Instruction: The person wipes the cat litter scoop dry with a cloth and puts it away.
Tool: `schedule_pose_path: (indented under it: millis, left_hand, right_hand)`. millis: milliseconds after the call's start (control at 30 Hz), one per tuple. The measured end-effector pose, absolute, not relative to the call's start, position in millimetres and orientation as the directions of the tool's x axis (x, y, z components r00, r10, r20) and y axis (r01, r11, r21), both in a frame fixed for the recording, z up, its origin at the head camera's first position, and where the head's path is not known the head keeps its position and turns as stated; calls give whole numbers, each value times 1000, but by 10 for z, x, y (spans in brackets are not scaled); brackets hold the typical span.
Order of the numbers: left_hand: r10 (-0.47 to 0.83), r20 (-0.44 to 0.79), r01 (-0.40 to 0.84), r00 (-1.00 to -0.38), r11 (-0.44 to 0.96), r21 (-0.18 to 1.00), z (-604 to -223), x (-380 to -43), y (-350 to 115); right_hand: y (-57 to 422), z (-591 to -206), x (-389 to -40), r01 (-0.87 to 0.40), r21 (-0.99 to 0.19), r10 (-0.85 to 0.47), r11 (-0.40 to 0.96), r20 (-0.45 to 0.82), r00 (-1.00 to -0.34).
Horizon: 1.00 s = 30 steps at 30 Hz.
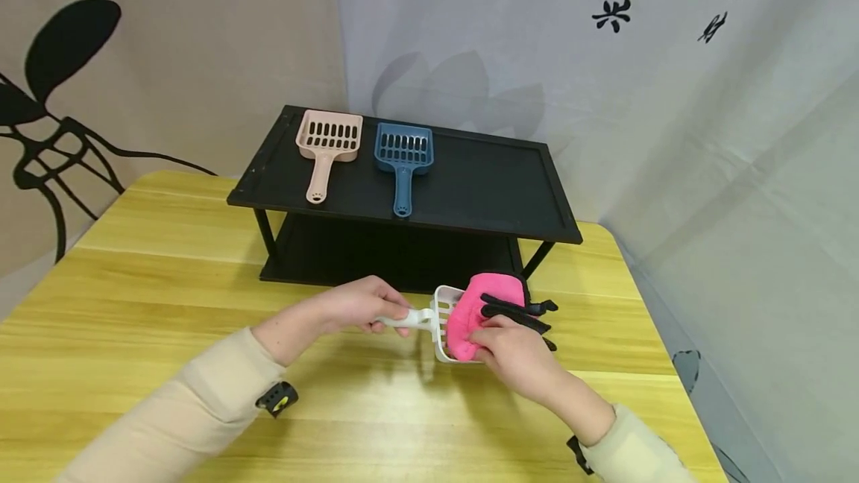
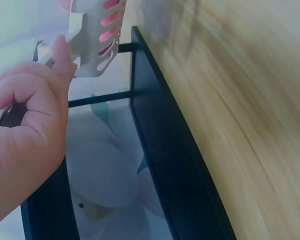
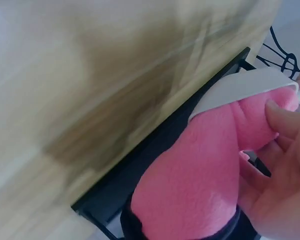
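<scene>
A white slotted litter scoop [image 1: 439,349] is held above the table's middle, its handle pointing left. My left hand [image 1: 362,304] grips that handle. Inside the scoop's basin lies part of a soft pink plush piece [image 1: 478,311] with black straps [image 1: 520,313] sticking out to the right. The right hand [image 1: 520,358] pinches the plush between thumb and fingers. Pink shows through the slots of the scoop [image 2: 90,55] in the left wrist view. The right wrist view has the plush [image 3: 190,175] bulging out past the scoop's rim, with black material at its end.
A black two-tier rack [image 1: 483,185] stands on the wooden table [image 1: 168,319] just behind my hands. On its top shelf lie a pink litter scoop [image 1: 322,159] and a blue one [image 1: 403,185]. A pale curtain [image 1: 470,21] hangs behind.
</scene>
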<state>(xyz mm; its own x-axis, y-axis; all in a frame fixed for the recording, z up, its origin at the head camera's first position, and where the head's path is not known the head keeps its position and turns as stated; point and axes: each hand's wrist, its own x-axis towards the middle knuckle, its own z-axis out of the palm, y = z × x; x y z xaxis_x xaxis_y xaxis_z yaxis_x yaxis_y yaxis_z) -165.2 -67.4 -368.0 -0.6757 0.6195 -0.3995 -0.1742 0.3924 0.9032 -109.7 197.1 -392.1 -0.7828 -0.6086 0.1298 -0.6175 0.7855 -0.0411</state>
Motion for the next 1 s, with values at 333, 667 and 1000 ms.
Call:
schedule_pose_path:
  millis: [333,667,1000]
  left_hand:
    - [610,-396,-174,-686,392,903,-3683,-1663,-878]
    - [661,-430,-178,-615,415,892,-3660,-1609,-844]
    - [684,-381,-118,-622,400,909,-3607,-1592,-658]
  right_hand:
    - [2339,-3770,-1187,-351,-291,-356,890,37,-934]
    - [2327,-3434,-1323,-186,-641,-106,745,162,-981]
    - [1901,-3746,-1323,-551,-399,-496,733,240,-834]
